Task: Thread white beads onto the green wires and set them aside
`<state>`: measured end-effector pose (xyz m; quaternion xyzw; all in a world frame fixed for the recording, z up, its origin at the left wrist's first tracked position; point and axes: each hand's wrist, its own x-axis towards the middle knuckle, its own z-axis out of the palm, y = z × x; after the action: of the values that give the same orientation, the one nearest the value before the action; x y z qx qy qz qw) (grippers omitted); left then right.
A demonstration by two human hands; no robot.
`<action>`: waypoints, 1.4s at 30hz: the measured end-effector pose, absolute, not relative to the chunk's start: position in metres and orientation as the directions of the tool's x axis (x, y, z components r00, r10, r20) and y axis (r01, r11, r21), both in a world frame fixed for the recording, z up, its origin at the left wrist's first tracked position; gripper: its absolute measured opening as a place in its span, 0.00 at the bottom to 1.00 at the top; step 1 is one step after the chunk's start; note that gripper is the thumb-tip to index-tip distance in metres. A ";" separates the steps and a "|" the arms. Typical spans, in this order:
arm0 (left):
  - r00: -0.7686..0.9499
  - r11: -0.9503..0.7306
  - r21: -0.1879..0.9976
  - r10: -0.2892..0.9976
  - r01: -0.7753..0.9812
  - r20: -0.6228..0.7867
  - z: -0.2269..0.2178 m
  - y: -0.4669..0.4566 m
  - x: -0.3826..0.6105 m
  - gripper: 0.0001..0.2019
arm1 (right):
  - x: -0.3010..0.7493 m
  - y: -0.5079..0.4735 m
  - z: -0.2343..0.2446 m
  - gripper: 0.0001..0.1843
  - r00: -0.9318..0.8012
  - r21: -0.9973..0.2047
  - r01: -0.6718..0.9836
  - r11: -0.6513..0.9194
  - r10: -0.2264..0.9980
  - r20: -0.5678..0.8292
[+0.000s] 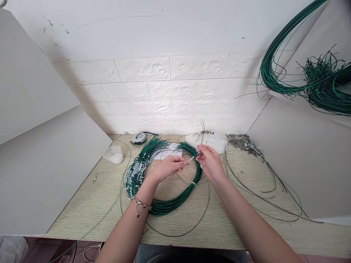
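My left hand point(170, 167) pinches one end of a short row of small white beads point(190, 159) on a thin wire. At the other end, slightly higher and to the right, my right hand point(210, 163) is closed on the same beaded wire, whose thin ends stick up above the fingers. Both hands are over a large coil of green wire point(175, 202) lying on the table. White beads point(136, 174) cover many strands on the coil's left side, and a white tie point(193, 183) binds its right side. A chain bracelet point(142, 205) circles my left wrist.
A clear cup point(113, 155) with white contents and a tape measure point(139, 138) sit at the back left. Behind the coil are a paper point(172, 149) and a white bag point(219, 143). A dark wire bundle point(241, 141) lies back right; green wire coils point(285, 88) hang upper right.
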<state>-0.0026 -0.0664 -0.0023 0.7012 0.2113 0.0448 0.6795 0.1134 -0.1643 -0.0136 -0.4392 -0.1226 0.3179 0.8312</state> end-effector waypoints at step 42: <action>0.911 0.110 0.978 0.360 0.175 -0.203 -0.002 -0.055 -0.008 0.16 | 0.113 -0.164 -0.018 0.11 0.677 -0.827 -0.441 0.348 0.734 -0.052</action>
<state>-0.0085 -0.0553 -0.0019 0.6638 0.2014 0.0646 0.7174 0.1125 -0.1644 -0.0179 -0.4383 -0.1671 0.3657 0.8039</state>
